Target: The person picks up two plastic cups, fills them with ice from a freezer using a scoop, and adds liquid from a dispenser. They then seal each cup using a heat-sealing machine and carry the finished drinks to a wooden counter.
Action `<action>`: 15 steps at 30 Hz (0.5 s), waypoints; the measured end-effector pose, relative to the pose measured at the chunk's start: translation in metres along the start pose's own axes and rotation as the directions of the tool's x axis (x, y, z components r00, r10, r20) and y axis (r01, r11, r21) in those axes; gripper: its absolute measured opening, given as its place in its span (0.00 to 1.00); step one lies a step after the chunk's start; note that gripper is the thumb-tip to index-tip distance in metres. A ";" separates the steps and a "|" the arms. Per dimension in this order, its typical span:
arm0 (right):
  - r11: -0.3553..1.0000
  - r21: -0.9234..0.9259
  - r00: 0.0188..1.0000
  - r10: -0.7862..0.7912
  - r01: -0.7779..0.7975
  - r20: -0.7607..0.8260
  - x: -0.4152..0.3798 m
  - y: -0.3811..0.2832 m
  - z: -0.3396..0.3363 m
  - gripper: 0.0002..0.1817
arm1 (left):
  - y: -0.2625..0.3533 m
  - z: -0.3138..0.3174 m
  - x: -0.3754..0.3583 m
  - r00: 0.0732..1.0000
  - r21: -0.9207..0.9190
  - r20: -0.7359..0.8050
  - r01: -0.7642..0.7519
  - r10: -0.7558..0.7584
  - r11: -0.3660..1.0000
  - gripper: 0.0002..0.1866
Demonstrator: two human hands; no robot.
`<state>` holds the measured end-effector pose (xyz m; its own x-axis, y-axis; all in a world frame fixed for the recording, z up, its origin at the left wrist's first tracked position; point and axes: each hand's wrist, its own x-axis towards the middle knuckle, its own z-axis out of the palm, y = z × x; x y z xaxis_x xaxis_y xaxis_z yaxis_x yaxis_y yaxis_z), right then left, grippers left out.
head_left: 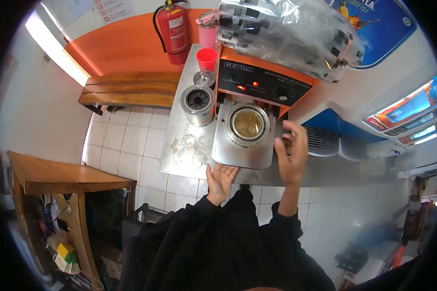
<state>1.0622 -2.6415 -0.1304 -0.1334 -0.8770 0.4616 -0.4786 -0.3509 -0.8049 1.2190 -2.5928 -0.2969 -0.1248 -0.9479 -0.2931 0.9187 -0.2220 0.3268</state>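
An orange and black machine marked GETRA (264,80) has red lights lit and a metal tray (243,157) pulled out at its front. In the tray's round holder sits a cup (247,123) of yellowish-brown liquid. My left hand (220,183) is palm up with fingers apart at the tray's front edge, holding nothing. To the right of the tray my right hand (293,151) is raised, fingers curved and apart, with nothing in it. Left of the tray stands a metal container with a black centre (198,104).
Behind the metal container are a clear cup (204,79), a red cup (207,59) and a pink tumbler (207,34). Wrapped plastic rolls (286,34) lie on the machine. Water wets the steel table (172,162). A black drip grille (320,140) is at right.
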 end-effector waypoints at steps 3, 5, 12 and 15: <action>0.996 -0.069 0.995 0.066 -0.061 0.077 -0.008 0.033 0.018 0.18 | 0.017 -0.011 0.029 1.000 0.098 0.021 -0.018 0.016 0.995 0.33; 0.991 -0.092 0.977 0.109 -0.093 0.182 -0.010 0.049 0.025 0.21 | 0.024 -0.028 0.066 0.998 0.212 0.063 0.015 -0.029 0.977 0.31; 0.926 -0.357 0.982 -0.061 0.123 0.180 -0.001 0.076 0.063 0.34 | 0.034 -0.021 0.130 0.937 0.234 0.274 0.152 -0.215 0.960 0.27; 0.930 -0.361 0.986 -0.002 0.062 0.165 0.002 0.062 0.067 0.38 | 0.033 -0.012 0.131 0.911 0.054 0.326 0.250 -0.253 0.967 0.27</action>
<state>1.0901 -2.6868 -0.2049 0.0124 -0.9183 0.3957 -0.7670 -0.2626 -0.5855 1.2372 -2.7213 -0.3351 -0.4685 -0.8816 -0.0570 0.8369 -0.4636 0.2910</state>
